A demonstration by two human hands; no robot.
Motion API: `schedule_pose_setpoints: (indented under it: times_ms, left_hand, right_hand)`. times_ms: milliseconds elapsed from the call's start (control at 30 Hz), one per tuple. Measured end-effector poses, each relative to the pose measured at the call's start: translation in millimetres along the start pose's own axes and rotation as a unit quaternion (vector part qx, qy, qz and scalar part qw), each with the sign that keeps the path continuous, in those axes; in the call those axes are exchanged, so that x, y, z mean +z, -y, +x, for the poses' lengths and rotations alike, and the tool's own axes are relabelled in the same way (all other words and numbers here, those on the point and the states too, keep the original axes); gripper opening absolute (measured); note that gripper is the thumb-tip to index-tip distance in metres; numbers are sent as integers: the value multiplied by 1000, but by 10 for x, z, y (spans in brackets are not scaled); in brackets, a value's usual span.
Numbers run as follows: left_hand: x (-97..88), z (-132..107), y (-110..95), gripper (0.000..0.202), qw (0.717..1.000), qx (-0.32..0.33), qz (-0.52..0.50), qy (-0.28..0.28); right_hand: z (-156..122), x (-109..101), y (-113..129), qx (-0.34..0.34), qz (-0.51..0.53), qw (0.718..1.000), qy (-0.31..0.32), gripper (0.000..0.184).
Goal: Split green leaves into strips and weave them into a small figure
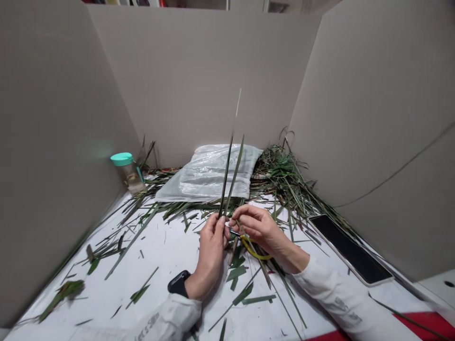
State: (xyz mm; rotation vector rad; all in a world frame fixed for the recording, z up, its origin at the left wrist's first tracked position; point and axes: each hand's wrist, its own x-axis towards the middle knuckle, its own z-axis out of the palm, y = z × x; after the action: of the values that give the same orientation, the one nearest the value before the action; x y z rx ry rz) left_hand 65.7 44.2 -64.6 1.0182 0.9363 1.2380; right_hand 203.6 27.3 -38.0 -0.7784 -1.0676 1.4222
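Note:
My left hand [213, 237] is closed around the lower part of long, narrow green leaf strips [232, 182], which stand upright and spread slightly apart toward their tips. Close beside it, my right hand [256, 227] has its fingers bent and thumb pinched at a thin strip near the left fingertips. Scissors with a yellow handle [256, 255] show below the right palm, the blades partly covered. Whether they lie on the table or hang from the right hand, I cannot tell. Cut leaf pieces [236, 273] lie scattered beneath both hands.
A white plastic bag [213, 173] lies at the back over more leaves. To its right is a heap of long leaves [282, 166]. A jar with a turquoise lid [122, 159] stands back left, a phone or tablet [350, 248] lies right. Grey panels enclose the white table [159, 255].

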Motion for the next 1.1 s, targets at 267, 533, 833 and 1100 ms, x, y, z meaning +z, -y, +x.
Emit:
schedule_pose_setpoints:
  times_ms: [267,533,833,1100]
  left_hand:
    - [20,-54,-49,28,999,8,-33,-5]
    - [30,-79,-80,10,999,34,-34,20]
    - [-14,45,11,15,997,65,-35,7]
    - [74,-53,-65,27,997,22,-68,33]
  right_hand:
    - [-11,81,-107,11,-31,999,-7,28]
    - [-8,99,-31,10,-45,998,-38,31]
    - [-25,153,-43,-21,-101,993,-53,24]
    - [-45,188,-40,-99,-176,975,-92,20]
